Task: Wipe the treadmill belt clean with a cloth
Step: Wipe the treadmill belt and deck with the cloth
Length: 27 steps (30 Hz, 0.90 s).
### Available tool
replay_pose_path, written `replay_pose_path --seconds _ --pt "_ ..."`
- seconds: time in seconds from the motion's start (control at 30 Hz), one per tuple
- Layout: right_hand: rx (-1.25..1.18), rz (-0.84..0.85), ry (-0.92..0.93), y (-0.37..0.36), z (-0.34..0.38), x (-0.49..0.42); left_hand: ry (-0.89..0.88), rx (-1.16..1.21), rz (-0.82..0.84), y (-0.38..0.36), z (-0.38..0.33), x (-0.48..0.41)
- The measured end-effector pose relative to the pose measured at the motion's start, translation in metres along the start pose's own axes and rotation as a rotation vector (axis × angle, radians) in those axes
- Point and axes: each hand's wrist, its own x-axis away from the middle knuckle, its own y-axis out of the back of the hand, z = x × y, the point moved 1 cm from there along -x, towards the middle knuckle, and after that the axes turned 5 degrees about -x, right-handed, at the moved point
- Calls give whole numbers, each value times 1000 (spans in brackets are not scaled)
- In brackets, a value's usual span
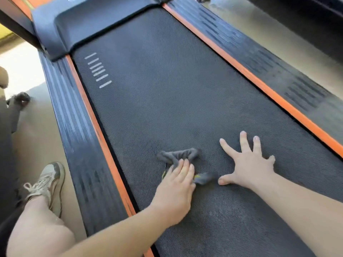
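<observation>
The black textured treadmill belt (pixel 167 93) runs from near me up to the motor cover. A crumpled dark grey cloth (pixel 179 154) with a bit of yellow lies on the belt's near part. My left hand (pixel 176 190) presses down on the cloth with its fingers laid flat over it; part of the cloth is hidden under the hand. My right hand (pixel 248 164) rests flat on the bare belt just right of the cloth, fingers spread wide, holding nothing.
Orange strips (pixel 259 84) and ribbed black side rails (pixel 74 127) border the belt on both sides. The dark motor cover (pixel 89 21) stands at the far end. My knee and a laced shoe (pixel 50 184) are on the floor left of the treadmill.
</observation>
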Motion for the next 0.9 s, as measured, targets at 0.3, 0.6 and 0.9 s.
replay_pose_path --seconds 0.3,0.6,0.9 --pt "-33 53 0 -3 -3 -9 214 60 4 2 5 -47" --pt "4 -8 1 -6 -6 -9 179 -35 22 8 21 -77" --pt "-139 -12 -163 5 -65 -18 42 -154 -9 23 31 -125"
